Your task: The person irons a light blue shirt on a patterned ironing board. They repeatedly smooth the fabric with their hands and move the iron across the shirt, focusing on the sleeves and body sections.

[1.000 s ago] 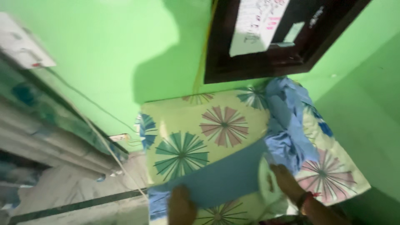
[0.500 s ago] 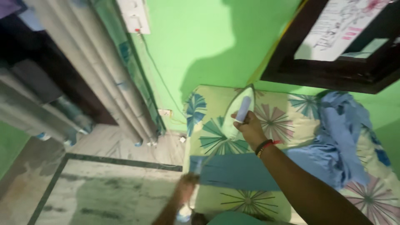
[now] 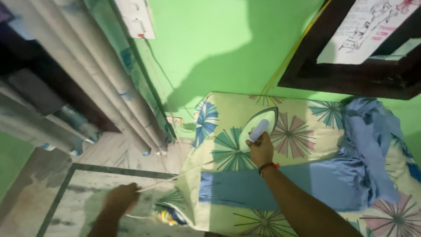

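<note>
My right hand (image 3: 261, 149) grips the pale handle of a light green clothes iron (image 3: 258, 127), which stands tilted up on the flower-patterned sheet (image 3: 302, 145). A blue cloth (image 3: 280, 186) lies flat across the sheet just below the iron, its bunched end (image 3: 372, 145) piled at the right. My left hand (image 3: 122, 198) is out over the floor to the left of the bed, closed on the iron's white cord (image 3: 175, 177), which runs up toward the iron.
A green wall (image 3: 210, 48) rises behind the bed. A white switchboard (image 3: 139, 17) and grey curtains (image 3: 83, 83) are at the left. A dark-framed opening (image 3: 351, 74) with a paper sheet is at top right. The marble floor (image 3: 96, 193) has a dark border.
My right hand has set the iron slightly lower and more to the right on the sheet. My left hand has moved left off the cloth's edge and taken hold of the cord.
</note>
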